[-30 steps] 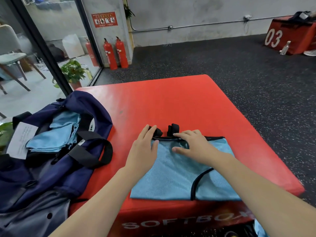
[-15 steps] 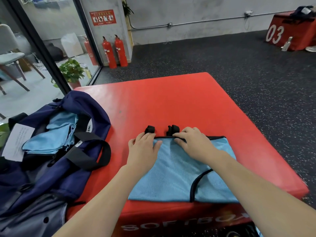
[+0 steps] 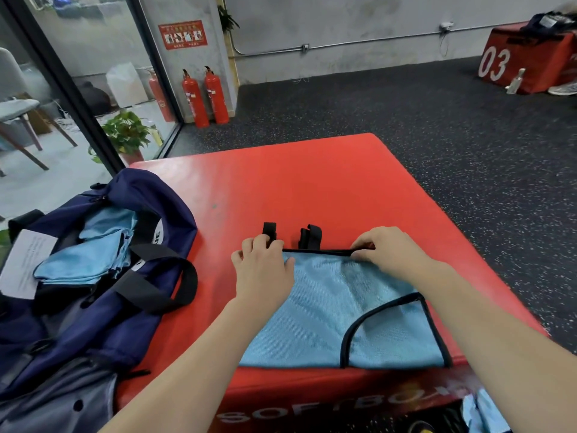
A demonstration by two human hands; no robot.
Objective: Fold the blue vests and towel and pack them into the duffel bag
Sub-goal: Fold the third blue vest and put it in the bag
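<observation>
A light blue vest (image 3: 340, 310) with black trim lies flat on the red soft box (image 3: 312, 189), near its front edge, with two black strap ends at its far edge. My left hand (image 3: 262, 270) grips the vest's far left corner with curled fingers. My right hand (image 3: 390, 254) pinches the black far hem toward the right. The navy duffel bag (image 3: 93, 292) lies open at the left of the box, with folded light blue cloth (image 3: 87, 254) inside it.
More light blue cloth (image 3: 484, 410) shows below the box at bottom right. A white paper tag (image 3: 25, 267) lies on the bag. Two red fire extinguishers (image 3: 204, 95) stand by the wall. Another red box marked 03 (image 3: 524, 60) sits far right on the dark floor.
Both hands went from lying flat on the vest's far edge to gripping it. My right hand slid right along the hem, and my left hand shifted left to the corner.
</observation>
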